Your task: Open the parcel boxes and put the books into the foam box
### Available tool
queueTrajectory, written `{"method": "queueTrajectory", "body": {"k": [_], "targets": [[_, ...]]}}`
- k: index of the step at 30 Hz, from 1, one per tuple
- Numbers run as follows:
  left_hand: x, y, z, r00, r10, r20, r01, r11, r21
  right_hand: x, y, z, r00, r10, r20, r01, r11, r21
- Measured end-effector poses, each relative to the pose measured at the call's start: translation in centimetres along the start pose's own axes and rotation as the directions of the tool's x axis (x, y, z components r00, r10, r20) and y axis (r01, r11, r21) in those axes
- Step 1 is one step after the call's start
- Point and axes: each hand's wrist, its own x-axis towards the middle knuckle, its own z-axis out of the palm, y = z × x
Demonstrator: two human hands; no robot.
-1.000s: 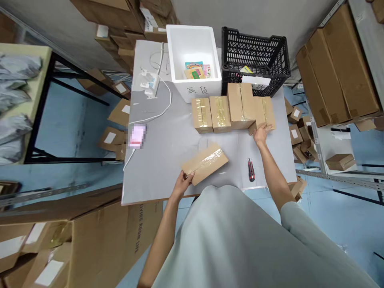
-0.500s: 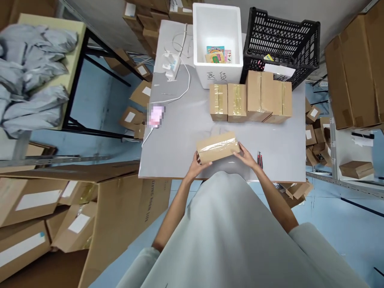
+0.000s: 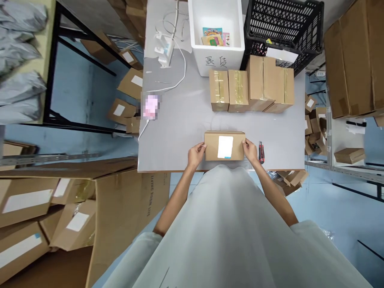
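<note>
A brown cardboard box [image 3: 211, 147] with a white label on its upper face rests near the front edge of the grey table [image 3: 177, 124]. My left hand [image 3: 196, 154] pinches its left end, and my right hand [image 3: 250, 151] grips the right end. Both hands are closed, with the fingertips against the cardboard. Just right of my right hand lies a red and black box cutter [image 3: 261, 153]. The underside of the box is hidden.
Several taped cartons [image 3: 238, 91] stand in a row at the back. Behind them are a white foam bin [image 3: 217, 60] with small colourful packets and a black plastic crate [image 3: 283, 30]. A power strip [image 3: 166, 50] lies at left. A large open carton [image 3: 120, 212] stands lower left.
The box has turned over from its taped face to its labelled face and now sits square to the table edge. My hands have shifted to its two ends. The view has tilted slightly down.
</note>
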Motion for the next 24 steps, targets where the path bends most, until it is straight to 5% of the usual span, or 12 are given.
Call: {"method": "queueTrajectory", "body": {"k": [8,16,24], "targets": [[3.1,0.3,0.2,0.997,-0.005,0.072,0.007,1.000,-0.023,4.0,1.8,0.7,0.998,0.025,0.066,-0.034,0.990,0.134],[-2.2,-3.4,-1.3,0.955,-0.134,0.266,0.161,0.983,-0.083,-1.0,7.1,0.4,0.943,0.258,0.210,-0.317,0.889,0.332],[-2.2,-3.5,1.6,0.971,-0.022,0.237,0.057,0.988,-0.143,-3.6,6.5,2.6,0.970,0.056,0.235,-0.147,0.909,0.391]]}}
